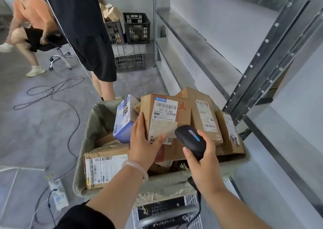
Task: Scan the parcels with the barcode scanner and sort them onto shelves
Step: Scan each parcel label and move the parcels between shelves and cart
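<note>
A cloth-lined cart bin (82, 169) in front of me holds several cardboard parcels. My left hand (142, 141) grips the lower left edge of a brown parcel (162, 113) with a white shipping label, thumb across its front. My right hand (202, 160) holds a black barcode scanner (190, 139) with a blue and pink stripe, its head close to the label's lower right corner. A purple and white box (124, 120) leans to the left of the held parcel. More labelled parcels (206, 117) lie to its right, and another labelled parcel (104, 167) lies at the bin's front left.
Grey metal shelving (201, 42) runs along the right, its post (272, 54) close to the cart. A person in black stands just beyond the bin; another sits on a wheeled stool at far left. Black crates (136, 28) stand at the back. Cables and a power strip (58, 192) lie on the floor at left.
</note>
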### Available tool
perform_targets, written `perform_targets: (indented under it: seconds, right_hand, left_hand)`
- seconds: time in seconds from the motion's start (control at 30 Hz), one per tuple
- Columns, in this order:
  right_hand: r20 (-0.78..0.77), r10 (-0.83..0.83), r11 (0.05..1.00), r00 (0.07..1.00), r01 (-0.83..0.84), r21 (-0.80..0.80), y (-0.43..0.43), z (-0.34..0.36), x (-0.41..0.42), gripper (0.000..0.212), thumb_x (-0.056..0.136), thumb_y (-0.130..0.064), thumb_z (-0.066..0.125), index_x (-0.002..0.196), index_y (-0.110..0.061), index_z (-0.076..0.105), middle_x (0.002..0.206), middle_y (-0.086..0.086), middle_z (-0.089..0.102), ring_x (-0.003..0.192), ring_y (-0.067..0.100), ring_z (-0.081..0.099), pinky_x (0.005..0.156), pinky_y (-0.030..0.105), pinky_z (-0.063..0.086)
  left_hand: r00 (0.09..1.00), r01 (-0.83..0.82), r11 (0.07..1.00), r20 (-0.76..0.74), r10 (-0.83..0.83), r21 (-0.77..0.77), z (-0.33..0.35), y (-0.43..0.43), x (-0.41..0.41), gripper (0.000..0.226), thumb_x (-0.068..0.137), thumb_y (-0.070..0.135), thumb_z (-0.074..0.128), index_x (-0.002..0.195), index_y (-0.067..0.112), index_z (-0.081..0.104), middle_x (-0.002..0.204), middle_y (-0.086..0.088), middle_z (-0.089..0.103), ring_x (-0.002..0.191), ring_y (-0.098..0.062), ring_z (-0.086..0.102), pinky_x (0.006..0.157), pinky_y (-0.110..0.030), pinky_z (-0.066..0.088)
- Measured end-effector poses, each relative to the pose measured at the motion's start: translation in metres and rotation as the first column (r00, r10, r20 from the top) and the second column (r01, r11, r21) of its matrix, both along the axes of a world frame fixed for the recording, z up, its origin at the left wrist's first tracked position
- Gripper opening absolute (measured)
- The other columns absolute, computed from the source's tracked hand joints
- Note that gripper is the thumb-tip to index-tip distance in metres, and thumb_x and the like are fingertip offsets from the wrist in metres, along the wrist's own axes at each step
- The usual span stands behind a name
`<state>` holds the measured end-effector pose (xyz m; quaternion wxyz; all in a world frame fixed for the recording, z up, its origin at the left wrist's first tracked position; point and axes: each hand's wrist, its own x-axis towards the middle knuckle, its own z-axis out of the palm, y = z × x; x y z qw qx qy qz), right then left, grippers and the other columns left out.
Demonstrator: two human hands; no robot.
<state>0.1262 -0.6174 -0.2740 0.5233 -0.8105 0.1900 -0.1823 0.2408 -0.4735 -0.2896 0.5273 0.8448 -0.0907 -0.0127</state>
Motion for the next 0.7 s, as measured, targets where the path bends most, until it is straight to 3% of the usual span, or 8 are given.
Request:
perform_targets:
  seconds: [0.07, 0.23, 0.33, 0.53, 0.7]
  right_hand:
    - [-0.028, 0.005, 1.000, 1.000, -0.004, 0.017, 0.000, 0.002, 0.001, 0.057, 0.088, -0.031, 0.067, 0.125, -0.055, 0.032, 0.122, -0.033, 0.042, 0.112, -0.011, 0.050, 0.086, 0.003, 0.041]
    - [-0.095, 0.000, 1.000, 0.995, 0.001, 0.013, 0.002, -0.001, -0.006, 0.056, 0.088, -0.032, 0.067, 0.128, -0.050, 0.033, 0.121, -0.021, 0.048, 0.107, -0.001, 0.055, 0.092, 0.017, 0.047]
    - [-0.093, -0.011, 1.000, 0.996, 0.012, 0.005, 0.002, -0.001, -0.009, 0.056, 0.088, -0.030, 0.068, 0.127, -0.051, 0.033, 0.119, -0.027, 0.046, 0.104, -0.005, 0.055, 0.089, 0.012, 0.046]
    - [-0.095, -0.013, 1.000, 0.995, 0.014, 0.003, 0.006, -0.001, -0.018, 0.057, 0.087, -0.030, 0.068, 0.128, -0.048, 0.033, 0.125, -0.014, 0.050, 0.109, 0.004, 0.057, 0.092, 0.021, 0.050]
    - [-0.070, -0.033, 0.999, 0.997, 0.033, 0.007, 0.003, 0.003, -0.030, 0.057, 0.088, -0.029, 0.068, 0.127, -0.050, 0.033, 0.117, -0.025, 0.048, 0.106, 0.001, 0.057, 0.091, 0.025, 0.052]
  left_hand:
    - [1.000, 0.002, 0.995, 0.026, -0.005, 0.096, -0.001, 0.000, 0.000, 0.107, 0.076, 0.050, 0.077, 0.157, 0.027, 0.011, 0.157, 0.001, 0.028, 0.144, -0.017, 0.025, 0.117, -0.048, 0.032]
    - [0.999, 0.030, 0.966, 0.014, -0.035, 0.257, -0.010, 0.003, -0.011, 0.116, 0.074, 0.054, 0.077, 0.157, 0.032, -0.001, 0.160, 0.004, 0.022, 0.146, -0.020, 0.025, 0.118, -0.049, 0.028]
    - [0.999, 0.042, 0.963, -0.015, -0.039, 0.267, -0.010, 0.000, -0.017, 0.116, 0.076, 0.054, 0.076, 0.155, 0.035, -0.007, 0.162, 0.007, 0.015, 0.147, -0.021, 0.022, 0.119, -0.049, 0.026]
    - [0.994, 0.070, 0.959, -0.103, -0.043, 0.275, -0.011, -0.004, -0.028, 0.120, 0.077, 0.058, 0.072, 0.154, 0.034, -0.017, 0.163, 0.006, 0.007, 0.147, -0.025, 0.019, 0.120, -0.048, 0.024]
    - [0.999, 0.035, 0.965, -0.038, -0.026, 0.261, -0.006, -0.005, -0.032, 0.121, 0.076, 0.052, 0.077, 0.155, 0.032, -0.013, 0.162, 0.003, 0.010, 0.147, -0.027, 0.020, 0.120, -0.047, 0.024]
